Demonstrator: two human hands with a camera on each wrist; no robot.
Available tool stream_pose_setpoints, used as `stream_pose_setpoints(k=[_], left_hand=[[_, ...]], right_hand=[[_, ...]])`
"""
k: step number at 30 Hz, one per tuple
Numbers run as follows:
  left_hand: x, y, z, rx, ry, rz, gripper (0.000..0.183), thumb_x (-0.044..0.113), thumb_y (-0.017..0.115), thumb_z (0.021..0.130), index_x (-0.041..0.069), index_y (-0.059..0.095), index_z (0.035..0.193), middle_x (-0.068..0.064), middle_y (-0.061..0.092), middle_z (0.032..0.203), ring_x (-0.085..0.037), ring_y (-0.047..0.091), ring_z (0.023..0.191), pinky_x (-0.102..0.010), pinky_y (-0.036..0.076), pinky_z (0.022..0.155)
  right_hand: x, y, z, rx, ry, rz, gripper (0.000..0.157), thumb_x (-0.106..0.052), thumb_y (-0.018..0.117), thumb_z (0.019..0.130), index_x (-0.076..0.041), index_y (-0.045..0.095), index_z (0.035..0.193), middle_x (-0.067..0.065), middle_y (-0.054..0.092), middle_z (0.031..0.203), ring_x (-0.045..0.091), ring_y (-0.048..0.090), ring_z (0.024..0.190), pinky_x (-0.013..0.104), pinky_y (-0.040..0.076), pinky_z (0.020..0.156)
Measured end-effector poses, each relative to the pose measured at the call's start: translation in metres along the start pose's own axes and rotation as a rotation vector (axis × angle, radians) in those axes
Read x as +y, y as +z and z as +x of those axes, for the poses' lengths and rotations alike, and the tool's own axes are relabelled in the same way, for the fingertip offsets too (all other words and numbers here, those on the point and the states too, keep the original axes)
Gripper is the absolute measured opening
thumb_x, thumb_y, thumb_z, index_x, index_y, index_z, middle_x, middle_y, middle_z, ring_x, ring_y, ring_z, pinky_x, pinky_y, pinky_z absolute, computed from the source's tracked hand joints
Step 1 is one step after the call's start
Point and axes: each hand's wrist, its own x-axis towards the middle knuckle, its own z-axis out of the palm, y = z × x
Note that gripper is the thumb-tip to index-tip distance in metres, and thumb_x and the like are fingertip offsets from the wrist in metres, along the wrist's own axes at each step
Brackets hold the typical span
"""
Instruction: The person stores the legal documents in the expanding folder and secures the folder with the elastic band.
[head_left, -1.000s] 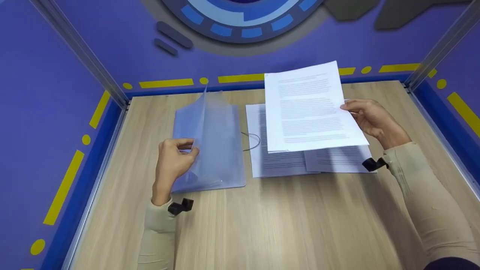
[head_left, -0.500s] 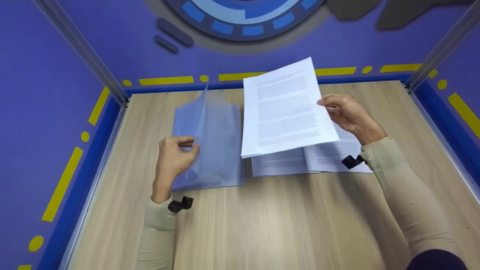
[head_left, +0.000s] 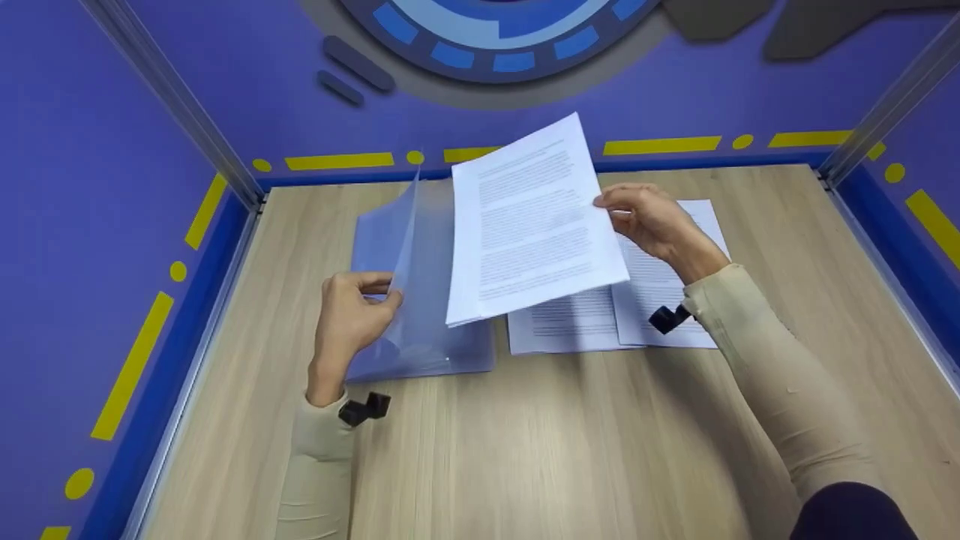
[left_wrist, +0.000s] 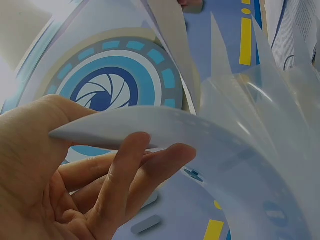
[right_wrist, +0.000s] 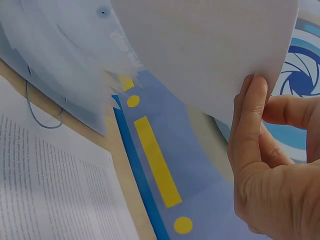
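Observation:
A clear plastic document folder (head_left: 442,349) lies on the left part of the table, its upper flap (head_left: 407,262) lifted. My left hand (head_left: 349,319) pinches that flap between thumb and fingers; the left wrist view shows the plastic sheet (left_wrist: 235,140) bowing out from the grip. A thin sheaf of printed papers (head_left: 525,225) hangs tilted in the air, its right edge pinched by my right hand (head_left: 651,221). The sheaf's left part overlaps the folder's right part in the head view. From the right wrist, the sheaf's blank back (right_wrist: 200,50) shows.
Two more printed piles, one (head_left: 577,322) partly hidden under the raised sheaf and another (head_left: 660,300) beside it, lie on the wooden table (head_left: 525,450). A thin elastic loop (right_wrist: 42,125) sticks out from the folder's edge. Blue panels (head_left: 750,97) enclose the table's back and sides.
My right hand has carried the sheaf leftward from above the table piles to over the folder's right part, tilting it more. The left hand keeps holding the flap in place.

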Motion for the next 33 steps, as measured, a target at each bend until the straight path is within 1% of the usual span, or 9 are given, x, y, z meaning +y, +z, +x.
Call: stream_pose_setpoints(k=[7,12,17,19,24,26,30,33], left_hand=[[-0.001,0.001,0.001,0.003,-0.006,0.003,0.024,0.005,0.078,0.087,-0.003,0.083,0.11,-0.022,0.081,0.101,-0.035,0.08,0.089,-0.048,0.066,0.08],[-0.001,0.002,0.001,0.003,0.002,0.002,0.024,0.005,0.078,0.087,-0.003,0.083,0.109,-0.022,0.081,0.101,-0.035,0.08,0.09,-0.048,0.066,0.081],[0.0,0.003,0.001,0.001,-0.007,-0.002,0.024,0.005,0.078,0.087,-0.003,0.083,0.109,-0.022,0.081,0.101,-0.035,0.08,0.088,-0.048,0.066,0.08],[0.001,0.004,0.001,-0.002,-0.01,-0.001,0.025,0.005,0.077,0.087,-0.004,0.082,0.11,-0.022,0.081,0.101,-0.035,0.08,0.087,-0.049,0.066,0.079],[0.002,0.004,0.001,-0.006,-0.008,0.0,0.026,0.006,0.077,0.088,-0.005,0.082,0.111,-0.023,0.081,0.102,-0.035,0.08,0.089,-0.048,0.066,0.081],[0.002,0.004,0.001,-0.006,-0.006,0.0,0.025,0.006,0.077,0.088,-0.004,0.082,0.111,-0.022,0.081,0.102,-0.035,0.08,0.091,-0.048,0.066,0.081],[0.001,0.003,0.001,-0.005,-0.003,-0.004,0.025,0.006,0.076,0.089,-0.003,0.082,0.111,-0.022,0.081,0.103,-0.035,0.08,0.092,-0.047,0.066,0.082],[0.0,0.002,0.001,-0.003,0.0,-0.004,0.025,0.006,0.077,0.089,-0.003,0.082,0.111,-0.022,0.081,0.102,-0.035,0.08,0.092,-0.047,0.066,0.081]], right_hand=[[0.005,0.018,0.009,0.013,-0.007,-0.021,0.012,0.002,0.069,0.098,0.001,0.077,0.089,0.01,0.077,0.098,0.018,0.075,0.084,0.025,0.063,0.076],[0.009,0.032,0.016,0.007,-0.006,-0.049,0.015,0.003,0.069,0.096,-0.002,0.077,0.085,0.008,0.076,0.095,0.017,0.074,0.082,0.026,0.062,0.075],[0.011,0.044,0.022,0.021,0.012,-0.06,0.009,0.003,0.071,0.095,0.001,0.077,0.089,0.01,0.077,0.099,0.019,0.073,0.083,0.026,0.062,0.075],[0.011,0.047,0.025,0.018,0.02,-0.077,0.009,0.003,0.07,0.096,0.002,0.077,0.089,0.01,0.077,0.101,0.019,0.073,0.084,0.027,0.062,0.077],[0.012,0.055,0.032,0.023,0.029,-0.133,0.014,0.001,0.07,0.097,-0.002,0.078,0.086,0.009,0.076,0.104,0.018,0.073,0.085,0.027,0.062,0.079],[0.013,0.058,0.034,0.029,0.033,-0.149,0.014,0.0,0.07,0.097,-0.003,0.077,0.086,0.009,0.076,0.105,0.018,0.073,0.085,0.027,0.062,0.08],[0.014,0.064,0.038,0.038,0.042,-0.159,0.005,-0.002,0.073,0.095,0.001,0.076,0.093,0.011,0.075,0.107,0.019,0.074,0.086,0.028,0.063,0.082],[0.016,0.069,0.041,0.045,0.046,-0.162,0.005,-0.002,0.075,0.095,0.003,0.076,0.097,0.013,0.076,0.108,0.019,0.074,0.085,0.028,0.064,0.081]])
